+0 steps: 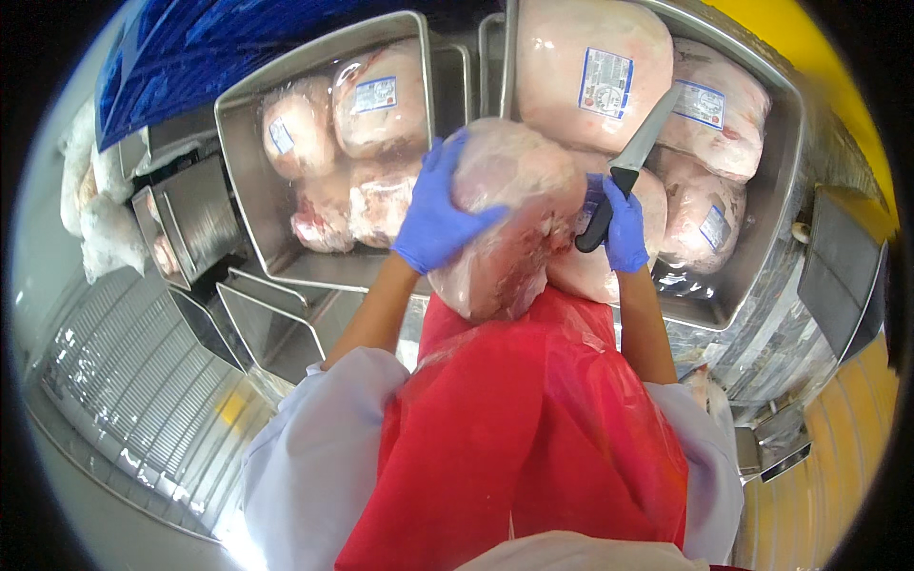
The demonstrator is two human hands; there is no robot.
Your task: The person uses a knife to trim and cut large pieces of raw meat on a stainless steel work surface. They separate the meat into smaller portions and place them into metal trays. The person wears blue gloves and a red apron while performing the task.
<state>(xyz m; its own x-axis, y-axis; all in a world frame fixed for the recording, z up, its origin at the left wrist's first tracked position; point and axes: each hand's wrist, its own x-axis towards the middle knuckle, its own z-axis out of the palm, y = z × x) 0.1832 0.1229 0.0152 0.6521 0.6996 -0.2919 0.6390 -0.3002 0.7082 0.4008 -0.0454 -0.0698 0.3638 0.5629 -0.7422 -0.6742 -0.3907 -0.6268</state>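
A large wrapped cut of pale meat point(514, 205) hangs just in front of my red apron. My left hand point(438, 209), in a blue glove, grips it from the left side, fingers spread around it. My right hand point(624, 228), also gloved, is closed on a black-handled knife point(647, 128) with its broad blade pointing up and away, and is beside the cut's right side. Behind, a steel tub point(789, 176) holds several wrapped, labelled cuts point(586, 43), partly hidden by the meat and knife.
Another steel tub point(238, 171) at the left holds several wrapped cuts. Smaller steel pans point(262, 343) and white bagged items point(105, 238) stand farther left. Blue material point(181, 48) lies at the top left. A grey pan point(838, 276) and yellow surfaces point(847, 428) are at the right.
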